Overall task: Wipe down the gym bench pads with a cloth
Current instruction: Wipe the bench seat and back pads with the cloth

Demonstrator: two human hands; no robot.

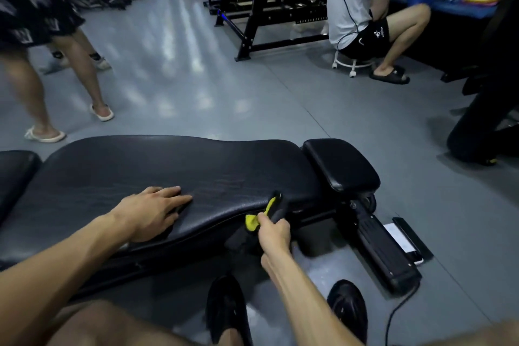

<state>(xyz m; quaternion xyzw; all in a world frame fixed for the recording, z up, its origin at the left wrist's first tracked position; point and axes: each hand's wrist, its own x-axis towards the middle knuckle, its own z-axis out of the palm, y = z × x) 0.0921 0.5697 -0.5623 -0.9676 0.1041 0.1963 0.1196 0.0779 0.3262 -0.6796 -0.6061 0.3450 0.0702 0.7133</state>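
Observation:
A long black bench pad [157, 174] lies across the view in front of me, with a smaller black seat pad [341, 163] at its right end. My left hand [150, 212] rests flat on the long pad, fingers straight; something dark shows under its fingers. My right hand [273, 232] grips a black and yellow cloth [266, 213] at the pad's near edge, right of centre. Part of the cloth hangs dark below the hand.
Another black pad [14, 171] sits at the far left. The bench's black base [384, 253] runs along the grey floor beside a phone [404, 244]. One person [47, 45] walks at the left; another person [365, 8] sits on a white stool by a black rack [266, 8]. My shoes [227, 312] are below.

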